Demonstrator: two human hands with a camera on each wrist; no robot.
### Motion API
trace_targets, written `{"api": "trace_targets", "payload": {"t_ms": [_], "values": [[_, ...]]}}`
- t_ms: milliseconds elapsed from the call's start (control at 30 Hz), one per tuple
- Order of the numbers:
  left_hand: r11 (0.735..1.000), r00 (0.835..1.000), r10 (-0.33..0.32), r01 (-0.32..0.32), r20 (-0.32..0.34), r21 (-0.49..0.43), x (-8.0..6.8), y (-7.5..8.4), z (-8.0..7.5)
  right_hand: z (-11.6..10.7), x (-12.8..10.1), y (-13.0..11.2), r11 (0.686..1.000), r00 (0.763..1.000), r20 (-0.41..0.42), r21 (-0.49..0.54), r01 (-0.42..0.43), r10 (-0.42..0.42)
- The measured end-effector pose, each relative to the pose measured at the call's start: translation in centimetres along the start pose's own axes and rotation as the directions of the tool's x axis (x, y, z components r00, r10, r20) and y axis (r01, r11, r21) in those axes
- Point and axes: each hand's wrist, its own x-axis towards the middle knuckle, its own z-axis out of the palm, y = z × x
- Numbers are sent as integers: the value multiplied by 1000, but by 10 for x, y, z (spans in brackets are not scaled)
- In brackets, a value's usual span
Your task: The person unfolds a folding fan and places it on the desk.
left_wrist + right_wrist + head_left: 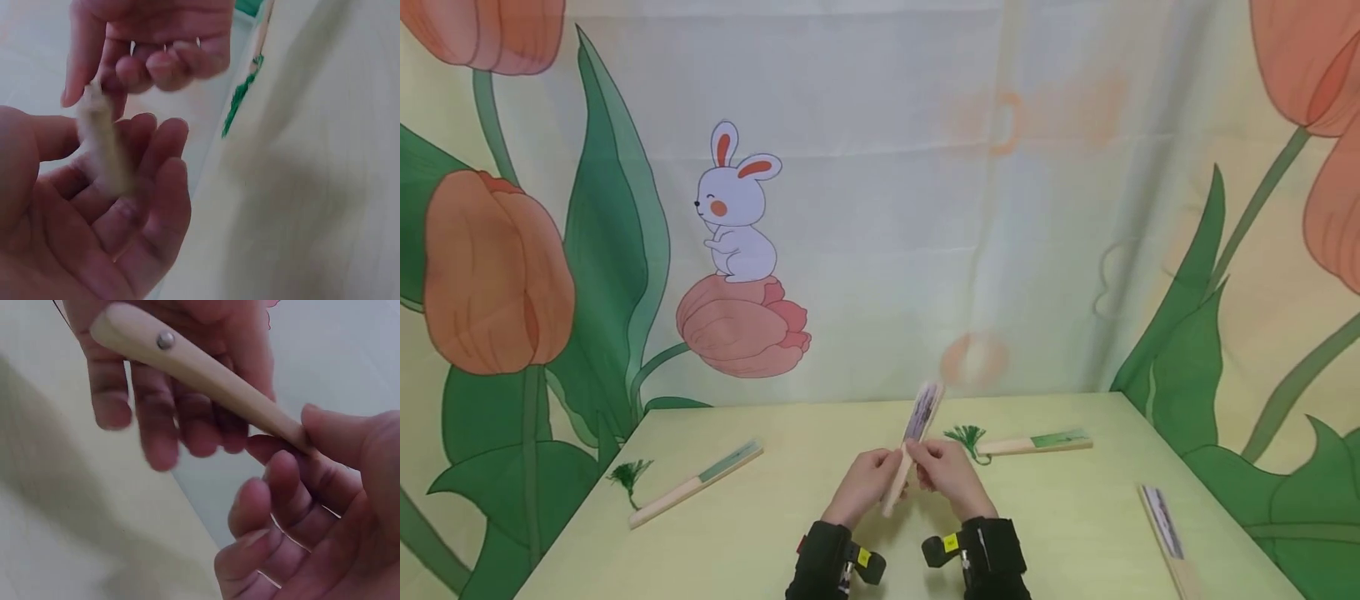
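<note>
A folded folding fan (922, 410) with pale wooden ribs and a purple-patterned leaf is held tilted above the table by both hands. My left hand (867, 485) pinches it from the left with thumb and fingers. From the other side my right hand (953, 477) pinches it between thumb and forefinger, the other fingers loosely curled. In the right wrist view the fan's wooden guard (212, 381) shows a metal rivet near its rounded end. The left wrist view shows the fan (103, 140) end-on and blurred.
On the pale yellow table (820, 425) lie a green-leafed folded fan with a tassel (696, 483) at left, another (1037, 442) behind the right hand, and a purple-patterned one (1168, 537) at right. A tulip-and-rabbit backdrop (880, 208) hangs behind.
</note>
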Motion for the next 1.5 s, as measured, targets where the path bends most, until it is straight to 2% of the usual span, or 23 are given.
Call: {"api": "trace_targets", "payload": {"t_ms": [100,200,467,733,1100,1367,1500], "values": [[999,1000,-22,21,18,47,-5,-5,-3,1,-2,2,998,999,32,-68,-3,6],[999,998,-36,34,53,40,-9,-8,-5,1,-3,3,996,998,62,-86,-8,14],[999,994,-32,30,103,16,-11,-9,-12,1,-6,-1,996,996,90,-92,-19,28],[999,991,-39,42,129,-24,-10,-12,-18,4,-5,-7,998,998,62,-47,-29,32],[995,994,-64,70,89,-67,-7,-6,-26,4,-20,-44,1000,999,19,12,-28,27],[994,993,-71,79,91,-82,-5,-8,-24,3,-18,-40,999,999,11,13,-30,30],[994,994,-64,71,87,-82,-5,-7,-24,3,-11,-28,999,999,-5,6,-36,36]]}}
